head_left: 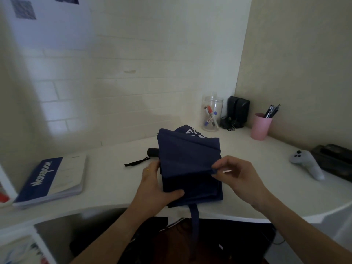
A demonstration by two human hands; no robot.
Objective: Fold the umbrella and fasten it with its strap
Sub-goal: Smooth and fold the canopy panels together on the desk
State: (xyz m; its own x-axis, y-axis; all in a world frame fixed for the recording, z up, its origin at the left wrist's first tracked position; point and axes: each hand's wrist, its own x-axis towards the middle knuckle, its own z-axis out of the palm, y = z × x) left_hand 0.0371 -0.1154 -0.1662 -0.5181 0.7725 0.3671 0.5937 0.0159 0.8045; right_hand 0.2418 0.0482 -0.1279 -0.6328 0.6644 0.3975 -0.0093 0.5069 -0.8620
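Here, nearest the viewer, the umbrella's strap (195,216) hangs loose over the curved front edge of the white worktop (106,180), just below and between the two hands, unfastened. The left hand (155,184) grips the near left side of the navy umbrella (187,159), thumb lying across the dark fabric and fingers hidden beneath it. The right hand (237,178) pinches a fold of the canopy's edge between thumb and forefinger, its other fingers loosely curled; something pale shows in the palm, too blurred to identify. The canopy lies collapsed but loose in flat pleats, resting on the worktop near its front edge. Beyond the left hand the black handle (152,152) pokes out from under the fabric, its wrist cord (137,161) trailing leftward on bare surface. Well to the left of that hand lies a notebook (52,181), with open worktop between. Far right of the right hand sits a grey controller (306,163) beside a dark case cut off by the frame. Beyond the hands, toward the corner, stand a clear jar (212,113) of markers, black speakers (238,111) and a pink cup (261,126) of pens. White lettering on the far fabric is unreadable.
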